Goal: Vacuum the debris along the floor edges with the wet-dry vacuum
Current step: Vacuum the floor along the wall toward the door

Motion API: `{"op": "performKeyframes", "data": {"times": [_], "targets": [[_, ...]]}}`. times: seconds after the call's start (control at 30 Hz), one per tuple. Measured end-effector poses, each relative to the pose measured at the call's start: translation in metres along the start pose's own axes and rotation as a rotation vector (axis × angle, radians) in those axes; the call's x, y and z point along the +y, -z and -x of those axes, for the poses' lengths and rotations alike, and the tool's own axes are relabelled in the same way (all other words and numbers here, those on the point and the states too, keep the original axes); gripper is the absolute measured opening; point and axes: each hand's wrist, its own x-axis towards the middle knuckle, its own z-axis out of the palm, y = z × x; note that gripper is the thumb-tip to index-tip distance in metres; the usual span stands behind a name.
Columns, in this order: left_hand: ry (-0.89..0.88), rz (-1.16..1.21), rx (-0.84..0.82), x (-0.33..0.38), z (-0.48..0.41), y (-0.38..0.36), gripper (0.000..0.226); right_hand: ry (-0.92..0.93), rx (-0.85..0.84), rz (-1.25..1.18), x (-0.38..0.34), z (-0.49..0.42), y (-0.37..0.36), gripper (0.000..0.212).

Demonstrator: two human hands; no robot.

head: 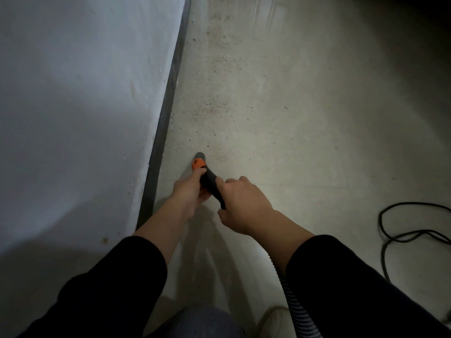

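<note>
A black vacuum nozzle (207, 175) with an orange collar (198, 164) points down at the pale floor, its tip a short way right of the dark baseboard (168, 103). My left hand (189, 191) grips the nozzle just behind the orange collar. My right hand (240, 203) holds the nozzle's rear end, where the ribbed grey hose (296, 308) runs back under my right arm. Dark specks of debris (210, 107) are scattered on the floor ahead of the tip, along the wall edge.
A white wall (80, 98) fills the left side down to the baseboard. A black power cord (400, 230) loops on the floor at the right. My knee (205, 323) and a pale shoe (271, 318) show at the bottom. Floor at upper right lies in shadow.
</note>
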Motion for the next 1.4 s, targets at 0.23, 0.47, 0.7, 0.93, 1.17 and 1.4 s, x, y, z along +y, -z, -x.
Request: {"op": "performKeyframes", "data": {"times": [0.23,0.47,0.7,0.93,1.17,1.4], "targets": [[0.011,-0.038,-0.041,-0.009,0.008,-0.018,0.051,-0.036,-0.007,-0.006,0.013,0.015,0.001,0.044],[0.025,-0.085,-0.084,-0.019,0.015,-0.046,0.044,-0.101,-0.031,-0.035,0.035,0.033,0.009,0.037],[0.007,-0.105,-0.140,-0.026,0.014,-0.071,0.046,-0.176,-0.033,-0.053,0.053,0.041,0.014,0.032],[0.028,-0.155,-0.210,-0.036,0.019,-0.091,0.048,-0.242,-0.051,-0.035,0.065,0.055,0.017,0.034],[0.051,-0.156,-0.238,-0.043,0.025,-0.107,0.045,-0.292,-0.068,-0.043,0.073,0.065,0.024,0.034],[0.042,-0.163,-0.235,-0.039,0.018,-0.118,0.045,-0.304,-0.062,-0.048,0.082,0.056,0.028,0.034]]}}
